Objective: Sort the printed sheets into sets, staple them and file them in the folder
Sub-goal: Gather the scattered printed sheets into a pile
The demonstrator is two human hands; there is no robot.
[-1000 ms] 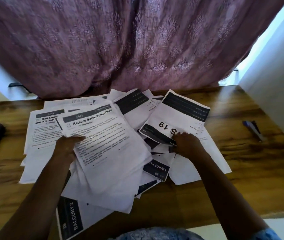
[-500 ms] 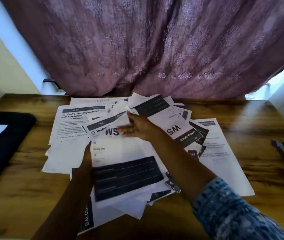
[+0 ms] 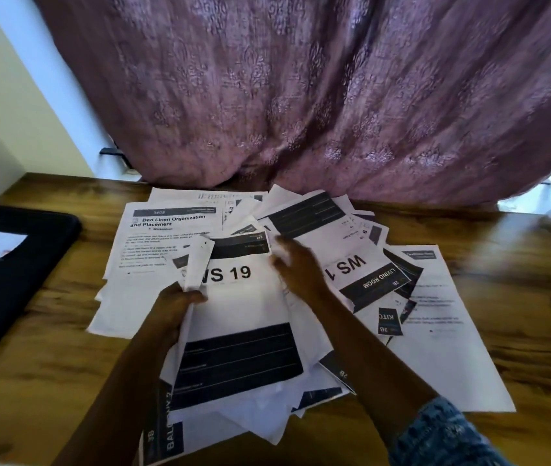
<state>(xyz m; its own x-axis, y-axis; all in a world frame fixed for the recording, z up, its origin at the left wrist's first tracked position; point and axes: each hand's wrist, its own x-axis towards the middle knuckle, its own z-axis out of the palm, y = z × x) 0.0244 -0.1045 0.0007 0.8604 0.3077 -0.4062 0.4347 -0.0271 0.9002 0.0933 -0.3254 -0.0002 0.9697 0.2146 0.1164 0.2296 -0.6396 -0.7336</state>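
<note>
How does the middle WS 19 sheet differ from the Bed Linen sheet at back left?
The WS 19 sheet carries big bold letters and black bands; the Bed Linen sheet carries a heading over small text. The left hand grips the WS 19 sheet's edge; the Bed Linen sheet lies untouched. Both are white printed sheets reading upright.

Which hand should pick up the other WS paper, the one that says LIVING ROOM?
The right hand. It is right next to the LIVING ROOM sheet. The left hand is on the far side of the pile and busy gripping the edge of the WS 19 sheet.
</note>
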